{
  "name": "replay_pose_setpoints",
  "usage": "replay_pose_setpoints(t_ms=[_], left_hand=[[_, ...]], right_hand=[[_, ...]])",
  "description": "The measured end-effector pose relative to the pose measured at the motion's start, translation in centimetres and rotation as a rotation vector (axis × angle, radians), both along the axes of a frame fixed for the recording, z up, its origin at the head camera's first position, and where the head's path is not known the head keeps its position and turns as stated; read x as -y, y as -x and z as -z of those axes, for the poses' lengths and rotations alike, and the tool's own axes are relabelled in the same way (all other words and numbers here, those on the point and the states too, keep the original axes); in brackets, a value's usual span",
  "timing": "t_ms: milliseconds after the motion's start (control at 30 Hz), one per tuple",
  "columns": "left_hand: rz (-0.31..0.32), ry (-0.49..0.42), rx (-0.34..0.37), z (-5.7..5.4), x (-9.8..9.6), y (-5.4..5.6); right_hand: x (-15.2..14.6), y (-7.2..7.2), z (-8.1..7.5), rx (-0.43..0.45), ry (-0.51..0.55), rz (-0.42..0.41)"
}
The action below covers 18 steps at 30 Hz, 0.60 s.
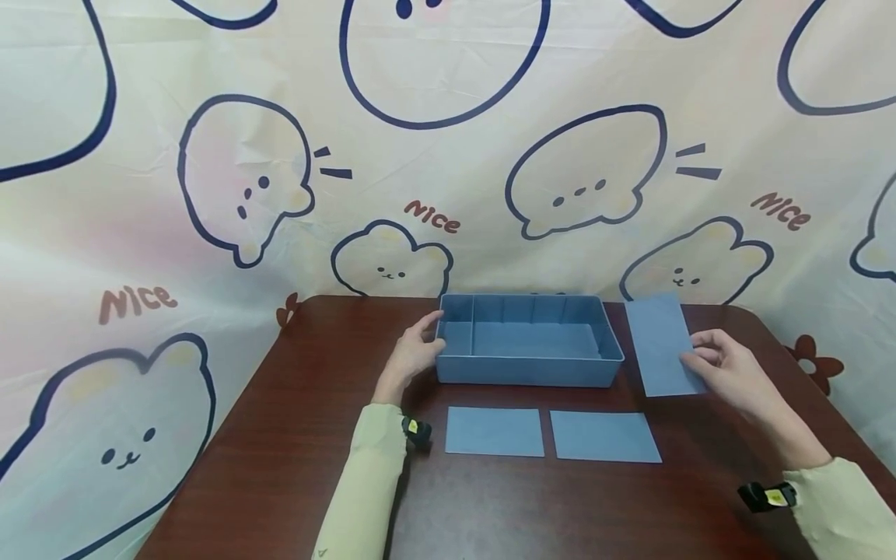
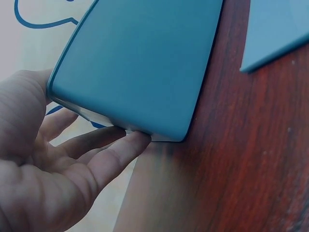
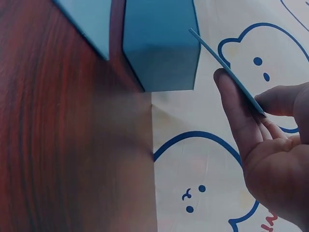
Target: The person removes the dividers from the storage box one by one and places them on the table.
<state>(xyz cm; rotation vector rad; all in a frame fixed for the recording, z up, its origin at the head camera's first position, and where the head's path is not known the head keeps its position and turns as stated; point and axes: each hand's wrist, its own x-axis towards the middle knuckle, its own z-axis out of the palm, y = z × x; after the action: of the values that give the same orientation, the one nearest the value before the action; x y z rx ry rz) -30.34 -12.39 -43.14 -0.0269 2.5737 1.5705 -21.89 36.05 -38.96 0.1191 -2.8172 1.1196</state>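
Observation:
A shallow blue box (image 1: 528, 372) with an open top stands near the table's back edge; a partition runs inside it at the left. My left hand (image 1: 411, 354) holds its left end, with fingers against the end wall and the thumb at the rim by the front corner. Beside the box's right end, my right hand (image 1: 731, 373) pinches a thin blue rectangular panel (image 1: 661, 346), raised and tilted. The right wrist view shows this panel (image 3: 227, 67) edge-on between thumb and fingers. In front of the box two similar panels, a left one (image 1: 494, 432) and a right one (image 1: 605, 436), lie flat.
The dark brown wooden table (image 1: 490, 513) extends toward me. A pale cloth (image 1: 476, 179) printed with cartoon bears hangs behind the table and along both sides. Dark bands with small devices sit on the left wrist (image 1: 417, 431) and right wrist (image 1: 766, 496).

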Motion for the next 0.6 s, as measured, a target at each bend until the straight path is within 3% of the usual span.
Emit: replay_pose_setpoints(t_ms=[600], left_hand=[[0.006,-0.043,0.006,-0.1,-0.1,-0.2]], right_hand=[[-1.1,-0.6,2.2,0.071,-0.035,-0.006]])
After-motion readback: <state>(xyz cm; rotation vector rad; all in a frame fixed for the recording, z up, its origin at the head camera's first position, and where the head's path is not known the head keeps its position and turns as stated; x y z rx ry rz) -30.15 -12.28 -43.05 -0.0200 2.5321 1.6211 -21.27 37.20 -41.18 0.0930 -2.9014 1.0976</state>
